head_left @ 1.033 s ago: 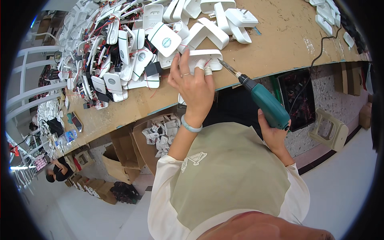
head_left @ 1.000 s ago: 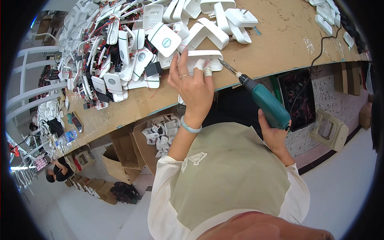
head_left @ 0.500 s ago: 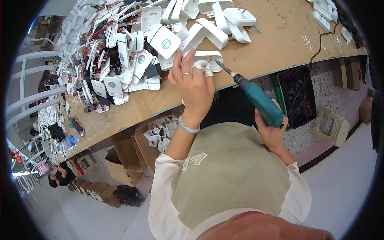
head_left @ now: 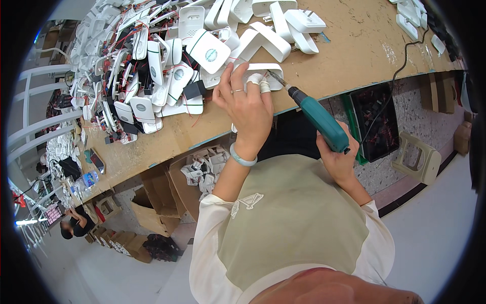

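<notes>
Two white-wrapped digits of your left hand (head_left: pixel 247 114) bend down close together at the open white plastic housing (head_left: pixel 275 85), which lies near the front edge of the workbench (head_left: pixel 182 136); I cannot tell whether they pinch the short red wire (head_left: pixel 267 75) there or only press the housing down. The other fingers reach forward, slightly apart. Your right hand (head_left: pixel 338 158) is wrapped around the rear of the teal power driver (head_left: pixel 322 121), whose tip (head_left: pixel 278 78) slants into the housing beside the wire; contact is too small to judge. The step in hand looks like setting the tip on a spot inside the housing. The next move seems to call for a steady left hold, careful alignment, and digits and wire clear of the tip.
</notes>
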Demonstrator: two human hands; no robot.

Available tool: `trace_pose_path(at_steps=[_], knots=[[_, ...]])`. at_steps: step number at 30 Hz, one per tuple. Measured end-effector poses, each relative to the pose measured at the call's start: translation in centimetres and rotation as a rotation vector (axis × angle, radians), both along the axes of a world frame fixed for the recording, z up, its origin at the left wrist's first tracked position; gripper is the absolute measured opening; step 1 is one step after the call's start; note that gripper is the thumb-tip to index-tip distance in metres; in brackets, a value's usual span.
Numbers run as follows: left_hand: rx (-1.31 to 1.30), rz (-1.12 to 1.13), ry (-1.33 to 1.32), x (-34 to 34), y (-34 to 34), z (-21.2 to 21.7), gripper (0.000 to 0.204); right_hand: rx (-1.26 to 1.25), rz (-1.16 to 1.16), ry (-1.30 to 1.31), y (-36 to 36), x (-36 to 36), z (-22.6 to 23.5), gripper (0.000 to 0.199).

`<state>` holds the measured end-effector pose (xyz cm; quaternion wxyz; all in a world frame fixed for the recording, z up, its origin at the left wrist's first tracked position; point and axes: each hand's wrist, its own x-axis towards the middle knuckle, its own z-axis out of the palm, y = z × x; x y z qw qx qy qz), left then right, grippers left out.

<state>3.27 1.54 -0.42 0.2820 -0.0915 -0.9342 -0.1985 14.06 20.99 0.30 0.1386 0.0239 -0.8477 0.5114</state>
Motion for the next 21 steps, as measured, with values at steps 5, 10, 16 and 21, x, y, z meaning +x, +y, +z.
trace_pose_path(at_steps=[5,10,16,21], knots=[[0.000,0.008,0.007,0.0,0.1,0.0,0.011,0.023,0.012,-0.029,0.1,-0.2,0.0,0.031],[-0.009,0.009,-0.006,-0.1,0.1,-0.1,0.011,0.022,0.014,-0.064,0.2,-0.2,0.3,0.031],[-0.014,0.010,-0.011,0.0,0.1,0.0,0.011,0.051,0.017,-0.070,0.1,-0.5,1.0,0.029],[-0.019,0.014,-0.022,0.0,0.1,0.0,0.011,0.061,0.037,-0.045,0.2,-0.9,1.5,0.030]])
